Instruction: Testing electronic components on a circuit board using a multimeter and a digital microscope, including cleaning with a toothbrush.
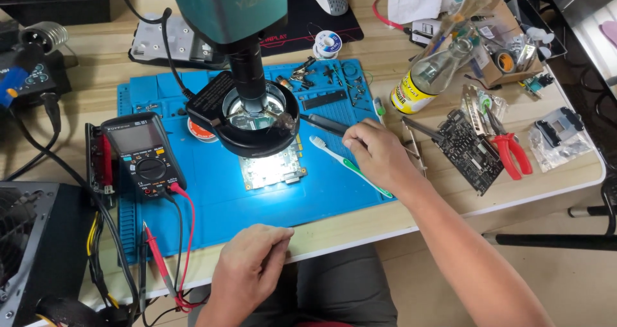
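Note:
My right hand (379,154) is closed around a dark pen-like tool (326,124) whose tip points left toward the lit circuit board (273,169) under the microscope (256,102). The board lies on a blue work mat (212,198). A white and green toothbrush (350,167) lies on the mat just under my right hand. My left hand (247,269) rests with curled fingers on the table's front edge, holding nothing, near the red probe (157,256).
A black multimeter (144,156) with red and black leads sits left on the mat. A glass bottle (432,73), a dark circuit board (469,150), red-handled pliers (511,153) and a box of small parts (508,44) lie right. A power supply (32,250) stands at far left.

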